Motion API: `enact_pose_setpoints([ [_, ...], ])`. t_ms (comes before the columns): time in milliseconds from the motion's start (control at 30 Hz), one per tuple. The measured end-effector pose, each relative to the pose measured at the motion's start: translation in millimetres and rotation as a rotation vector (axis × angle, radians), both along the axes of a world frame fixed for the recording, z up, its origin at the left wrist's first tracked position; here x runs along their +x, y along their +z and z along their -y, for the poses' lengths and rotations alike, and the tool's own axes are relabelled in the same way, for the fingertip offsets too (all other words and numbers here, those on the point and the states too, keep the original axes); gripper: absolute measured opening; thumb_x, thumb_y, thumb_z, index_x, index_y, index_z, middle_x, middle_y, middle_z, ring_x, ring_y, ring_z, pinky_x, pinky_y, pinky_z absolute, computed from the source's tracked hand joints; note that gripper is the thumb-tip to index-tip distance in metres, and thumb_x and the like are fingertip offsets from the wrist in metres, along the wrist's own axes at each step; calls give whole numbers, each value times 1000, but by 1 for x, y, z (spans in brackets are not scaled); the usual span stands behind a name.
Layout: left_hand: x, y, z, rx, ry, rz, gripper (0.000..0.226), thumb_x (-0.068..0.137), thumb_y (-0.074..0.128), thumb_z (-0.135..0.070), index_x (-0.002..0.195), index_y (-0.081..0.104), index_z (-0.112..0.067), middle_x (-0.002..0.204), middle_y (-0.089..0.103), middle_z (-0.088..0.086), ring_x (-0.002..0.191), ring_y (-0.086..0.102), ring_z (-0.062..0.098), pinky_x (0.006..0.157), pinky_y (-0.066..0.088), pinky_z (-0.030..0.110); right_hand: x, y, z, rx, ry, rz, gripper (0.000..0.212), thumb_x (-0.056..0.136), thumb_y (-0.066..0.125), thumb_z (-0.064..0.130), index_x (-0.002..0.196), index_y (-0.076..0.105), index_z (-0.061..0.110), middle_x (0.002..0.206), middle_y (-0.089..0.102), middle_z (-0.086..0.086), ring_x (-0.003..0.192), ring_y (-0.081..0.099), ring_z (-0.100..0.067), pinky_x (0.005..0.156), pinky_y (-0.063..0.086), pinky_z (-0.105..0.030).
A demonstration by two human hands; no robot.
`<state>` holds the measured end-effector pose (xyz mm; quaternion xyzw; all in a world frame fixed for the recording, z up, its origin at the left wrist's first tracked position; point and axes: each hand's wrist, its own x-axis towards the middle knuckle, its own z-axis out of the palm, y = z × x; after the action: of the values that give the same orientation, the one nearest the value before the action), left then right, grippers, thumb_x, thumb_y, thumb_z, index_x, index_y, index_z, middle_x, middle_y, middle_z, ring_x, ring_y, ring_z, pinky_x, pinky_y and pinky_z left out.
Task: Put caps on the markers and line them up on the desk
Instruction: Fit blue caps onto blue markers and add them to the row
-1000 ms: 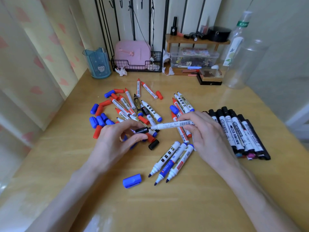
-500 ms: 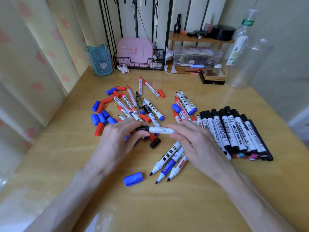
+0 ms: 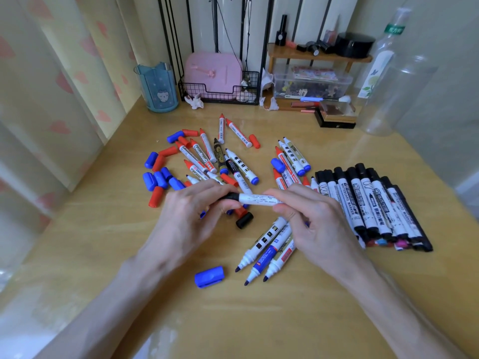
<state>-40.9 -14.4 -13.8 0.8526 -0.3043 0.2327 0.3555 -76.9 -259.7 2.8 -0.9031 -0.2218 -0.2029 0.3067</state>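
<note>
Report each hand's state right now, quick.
Left hand: closed, pinching the black cap at the marker's end.
Right hand: closed, gripping the white marker by its barrel.

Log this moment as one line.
step: capping | left hand: pinches black cap onto marker | right hand: holds marker barrel | row of capped markers: right of hands

Well beyond the fingers, a blue cup stands leftward, a pink case in a wire basket straight ahead, a clear bottle rightward.
</note>
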Motion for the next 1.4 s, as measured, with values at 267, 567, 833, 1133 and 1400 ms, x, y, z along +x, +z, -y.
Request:
enact_pose_setpoints([
  [267, 11, 5, -12, -58, 26, -227, 23, 99, 62, -41, 101, 77, -24, 81, 71, -9, 71, 65, 13, 72, 54, 34, 8, 2, 0, -47, -75, 136, 47, 84, 63, -26, 121, 73, 1, 90, 64, -7, 89, 55, -13, 87, 39, -7],
  [567, 3, -10, -10, 299, -81, -233, 21, 88, 74, -47, 105, 76, -35, 101, 63, -18, 97, 60, 10, 85, 54, 33, 16, 6, 30, 40, -222, 137, 30, 97, 63, -6, 121, 74, 8, 93, 60, 7, 90, 56, -19, 82, 41, -16],
  [833, -6, -22, 16, 304, 109, -94, 33, 87, 69, -58, 88, 70, -25, 86, 48, -14, 86, 53, 20, 77, 50, 35, 18, -5, 25, 2, -166, 92, 25, 99, 63, 2, 121, 73, 9, 98, 66, 3, 94, 57, -21, 85, 45, -27],
  [1133, -3, -7, 5, -30, 180, -190, 23, 89, 72, -48, 95, 74, -25, 82, 58, -20, 75, 58, 8, 65, 47, 26, 19, 1, 34, -29, -160, 71, 43, 89, 65, -18, 118, 75, 12, 100, 67, 4, 94, 52, -17, 89, 36, -8],
  [1400, -1, -4, 3, -48, 110, -186, 21, 91, 73, -46, 99, 71, -26, 89, 60, -15, 77, 60, 13, 69, 52, 34, 16, -1, 26, -50, -115, 77, 47, 87, 64, -20, 119, 76, 11, 98, 66, 3, 95, 49, -12, 91, 36, -6],
])
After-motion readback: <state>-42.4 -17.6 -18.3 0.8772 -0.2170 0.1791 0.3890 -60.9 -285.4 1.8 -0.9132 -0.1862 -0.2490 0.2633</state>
